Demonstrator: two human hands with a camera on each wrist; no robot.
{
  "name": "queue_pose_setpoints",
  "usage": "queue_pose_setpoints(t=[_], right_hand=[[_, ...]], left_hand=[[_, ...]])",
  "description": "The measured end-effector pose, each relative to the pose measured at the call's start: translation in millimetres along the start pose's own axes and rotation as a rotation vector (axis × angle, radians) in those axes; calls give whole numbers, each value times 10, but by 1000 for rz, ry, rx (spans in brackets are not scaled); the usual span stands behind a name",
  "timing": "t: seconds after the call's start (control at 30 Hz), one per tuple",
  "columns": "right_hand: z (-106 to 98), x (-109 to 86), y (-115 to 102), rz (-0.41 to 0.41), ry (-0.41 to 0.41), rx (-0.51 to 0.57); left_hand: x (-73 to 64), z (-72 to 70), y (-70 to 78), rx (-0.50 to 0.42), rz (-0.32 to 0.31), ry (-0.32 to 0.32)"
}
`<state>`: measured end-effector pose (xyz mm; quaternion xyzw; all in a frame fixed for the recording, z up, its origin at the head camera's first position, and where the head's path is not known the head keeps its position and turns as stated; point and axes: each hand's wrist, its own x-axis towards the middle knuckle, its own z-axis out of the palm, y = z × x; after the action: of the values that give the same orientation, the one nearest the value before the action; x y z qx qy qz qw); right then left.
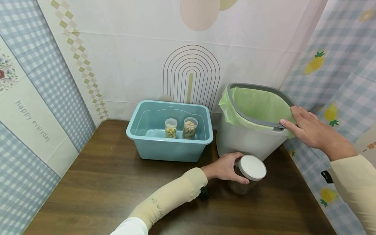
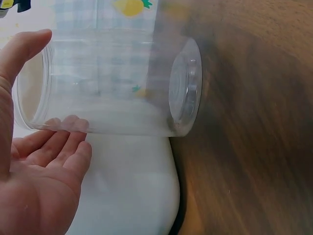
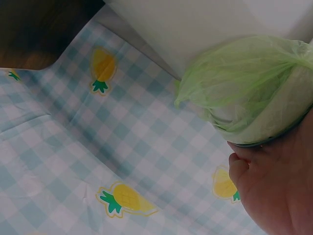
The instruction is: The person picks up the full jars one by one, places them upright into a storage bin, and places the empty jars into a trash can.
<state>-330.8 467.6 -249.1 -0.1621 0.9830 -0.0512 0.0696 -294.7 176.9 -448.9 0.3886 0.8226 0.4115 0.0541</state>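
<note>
My left hand is at a see-through plastic jar with a white lid, in front of the bin. In the left wrist view the thumb lies on one side near the lid and the fingertips touch the opposite side. The jar's base is close to the tabletop; contact is unclear. My right hand grips the grey rim of a white trash bin at its right front corner, thumb on top. A light green bag lines the bin and folds over its rim.
A light blue plastic tub stands left of the bin, holding two small clear containers, one with pale yellowish pieces and one with mixed beige pieces. Beneath is a dark wooden table. Patterned cloth hangs behind and at both sides.
</note>
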Motion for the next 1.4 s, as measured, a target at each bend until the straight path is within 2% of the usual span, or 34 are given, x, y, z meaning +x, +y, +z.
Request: queue_pose_setpoints(t=[0.47,0.73,0.83,1.03,1.4], right_hand=[[-15,-1,-10,-6,-3,-5],[-30,-10,-20,-7,-11,-2],[-27,-16,-21,-6,-12,-4],[-22,-19,-18,-11,-11,-10],[-16,-18,-1,-3,-11,-7]], left_hand=[[-297,-374,62,-31,-47,3],[-443,-590,137,17,-67,21],[-488,-664,188,8,-77,26],[-548,-828,324,-48,-87,44],[-633,-1208,581,-189,-81,26]])
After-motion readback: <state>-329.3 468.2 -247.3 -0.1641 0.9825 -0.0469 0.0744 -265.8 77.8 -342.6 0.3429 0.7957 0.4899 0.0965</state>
